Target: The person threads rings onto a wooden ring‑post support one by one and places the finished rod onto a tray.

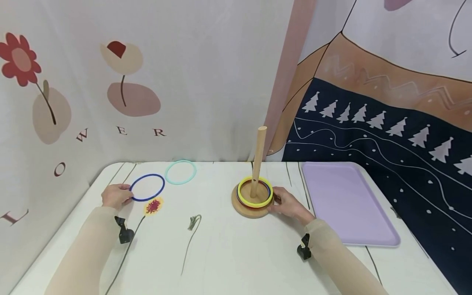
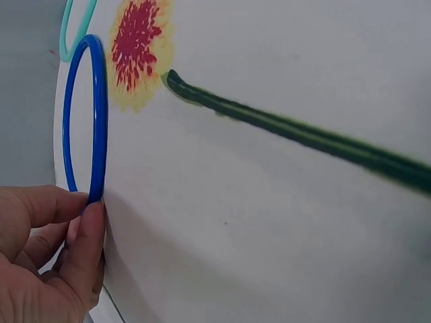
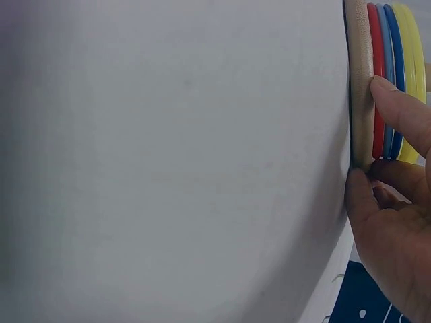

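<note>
With thumb and fingers, my left hand (image 1: 117,196) pinches the near-left edge of a blue ring (image 2: 100,121) at the table's left side. A turquoise ring (image 1: 178,184) lies just beyond it, untouched. Right of centre stands a wooden ring stand with an upright post (image 1: 259,151) on a round base (image 1: 254,213). My right hand (image 1: 291,204) grips the base's right edge. Around the post, the right wrist view shows a red ring (image 3: 378,57), a light blue ring (image 3: 386,57), a dark blue ring (image 3: 397,50) and yellow rings (image 3: 412,57) stacked on the base.
A lilac tray (image 1: 332,196) lies on the right of the white table (image 1: 221,254). Flowers and stems are printed on the tabletop. A patterned curtain (image 1: 206,82) hangs along the back and sides.
</note>
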